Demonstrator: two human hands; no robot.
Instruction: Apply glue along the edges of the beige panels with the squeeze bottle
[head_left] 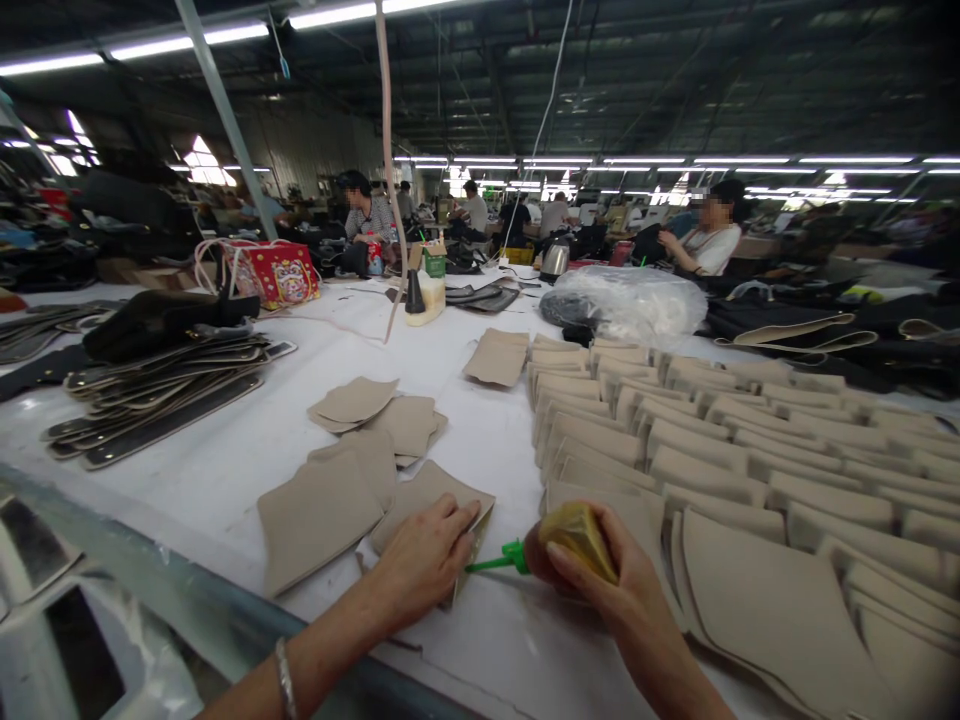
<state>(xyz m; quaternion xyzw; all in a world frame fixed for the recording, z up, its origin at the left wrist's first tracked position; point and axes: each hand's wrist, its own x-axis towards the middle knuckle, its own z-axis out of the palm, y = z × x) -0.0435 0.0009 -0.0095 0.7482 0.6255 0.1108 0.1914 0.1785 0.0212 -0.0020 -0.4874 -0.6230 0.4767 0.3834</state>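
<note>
My left hand lies flat, fingers stretched out, pressing a beige cut piece onto the white table. My right hand is wrapped around a yellowish squeeze bottle. The bottle's green nozzle points left and touches the edge of that piece near my left fingertips. More beige pieces lie just left of my left hand.
Overlapping rows of beige pieces fill the table's right side. Loose beige pieces lie in the middle. Dark strips are stacked at the left. A clear plastic bag, a red bag and a hanging hose sit farther back, with seated people beyond.
</note>
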